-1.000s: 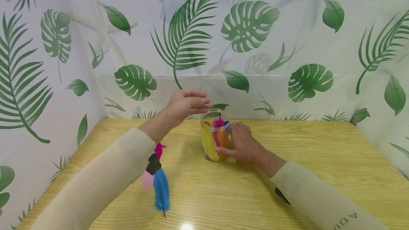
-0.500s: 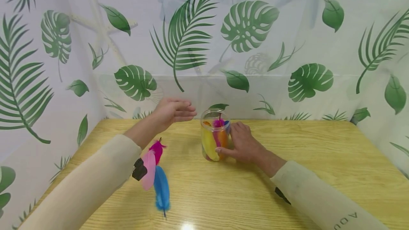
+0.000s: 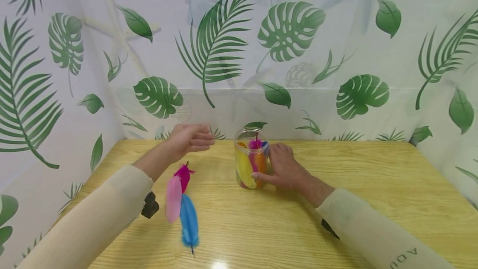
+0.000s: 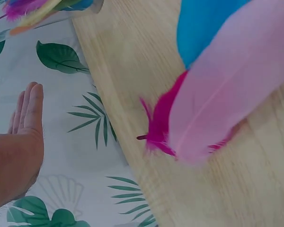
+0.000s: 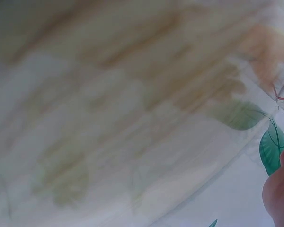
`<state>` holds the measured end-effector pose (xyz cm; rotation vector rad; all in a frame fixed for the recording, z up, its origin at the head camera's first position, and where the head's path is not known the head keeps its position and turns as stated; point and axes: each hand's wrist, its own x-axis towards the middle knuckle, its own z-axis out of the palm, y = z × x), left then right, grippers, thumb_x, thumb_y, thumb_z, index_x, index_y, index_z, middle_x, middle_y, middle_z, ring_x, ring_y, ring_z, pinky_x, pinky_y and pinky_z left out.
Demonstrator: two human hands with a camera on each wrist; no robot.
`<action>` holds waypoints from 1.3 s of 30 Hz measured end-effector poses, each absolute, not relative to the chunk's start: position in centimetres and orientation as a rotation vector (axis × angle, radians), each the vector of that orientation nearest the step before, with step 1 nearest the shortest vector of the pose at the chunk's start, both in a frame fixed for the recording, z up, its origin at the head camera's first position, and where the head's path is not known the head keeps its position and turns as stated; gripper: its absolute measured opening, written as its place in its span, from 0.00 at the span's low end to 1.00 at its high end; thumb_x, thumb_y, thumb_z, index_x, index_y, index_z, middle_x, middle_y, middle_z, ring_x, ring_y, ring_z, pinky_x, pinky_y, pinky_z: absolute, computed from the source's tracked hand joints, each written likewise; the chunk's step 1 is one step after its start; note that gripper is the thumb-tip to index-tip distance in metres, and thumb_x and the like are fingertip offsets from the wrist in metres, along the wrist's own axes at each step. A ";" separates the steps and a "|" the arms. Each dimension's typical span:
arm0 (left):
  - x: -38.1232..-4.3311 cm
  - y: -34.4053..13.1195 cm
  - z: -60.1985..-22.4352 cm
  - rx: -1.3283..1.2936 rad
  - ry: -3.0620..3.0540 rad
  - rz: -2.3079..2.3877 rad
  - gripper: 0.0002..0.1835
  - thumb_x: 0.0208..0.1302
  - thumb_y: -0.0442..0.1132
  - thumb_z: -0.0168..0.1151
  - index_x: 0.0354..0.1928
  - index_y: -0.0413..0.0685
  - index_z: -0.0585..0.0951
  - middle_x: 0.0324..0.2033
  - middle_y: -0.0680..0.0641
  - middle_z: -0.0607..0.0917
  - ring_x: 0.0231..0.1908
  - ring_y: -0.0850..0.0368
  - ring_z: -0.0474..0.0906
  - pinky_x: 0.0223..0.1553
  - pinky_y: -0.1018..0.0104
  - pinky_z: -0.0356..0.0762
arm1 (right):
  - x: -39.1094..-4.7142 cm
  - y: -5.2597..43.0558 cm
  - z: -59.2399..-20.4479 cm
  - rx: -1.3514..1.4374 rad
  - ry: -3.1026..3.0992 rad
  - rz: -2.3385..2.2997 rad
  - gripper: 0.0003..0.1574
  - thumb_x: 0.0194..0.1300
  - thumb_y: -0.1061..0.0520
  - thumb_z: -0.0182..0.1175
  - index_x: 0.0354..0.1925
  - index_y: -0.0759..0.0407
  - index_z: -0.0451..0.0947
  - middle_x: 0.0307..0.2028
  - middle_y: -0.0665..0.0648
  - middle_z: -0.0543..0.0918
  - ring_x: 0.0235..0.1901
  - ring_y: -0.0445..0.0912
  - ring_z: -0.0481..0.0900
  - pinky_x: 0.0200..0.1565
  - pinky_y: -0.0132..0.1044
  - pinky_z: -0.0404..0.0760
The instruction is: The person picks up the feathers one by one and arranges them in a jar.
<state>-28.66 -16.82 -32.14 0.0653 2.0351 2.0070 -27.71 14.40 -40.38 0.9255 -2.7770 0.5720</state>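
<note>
In the head view, a clear plastic jar (image 3: 245, 171) stands upright on the table, with yellow, orange, magenta and blue feathers inside. My right hand (image 3: 284, 169) holds its right side, thumb across the front and fingers round the back. My left hand (image 3: 188, 140) hovers left of the jar, fingers straight and together, holding nothing. Below that hand lie a magenta feather (image 3: 183, 177), a light pink feather (image 3: 173, 200) overlapping it, and a blue feather (image 3: 189, 221). The left wrist view shows the pink feather (image 4: 227, 90) close up; the right wrist view is mostly blurred.
The wood-grain table (image 3: 358, 173) reaches back to a white curtain (image 3: 239, 53) printed with green leaves, which also closes off both sides. Dark wrist-worn devices sit under both beige sleeves (image 3: 86, 219).
My left hand has moved left and slightly down, away from above the jar, uncovering the pink and magenta feathers. The right hand and jar have stayed still.
</note>
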 end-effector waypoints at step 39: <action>-28.0 -22.2 -37.2 -0.138 2.047 2.007 0.29 0.77 0.39 0.49 0.71 0.25 0.60 0.65 0.24 0.68 0.55 0.44 0.83 0.59 0.51 0.73 | -27.7 14.4 -40.4 0.912 -2.784 0.574 0.53 0.59 0.29 0.63 0.67 0.62 0.63 0.57 0.61 0.75 0.61 0.56 0.65 0.68 0.59 0.56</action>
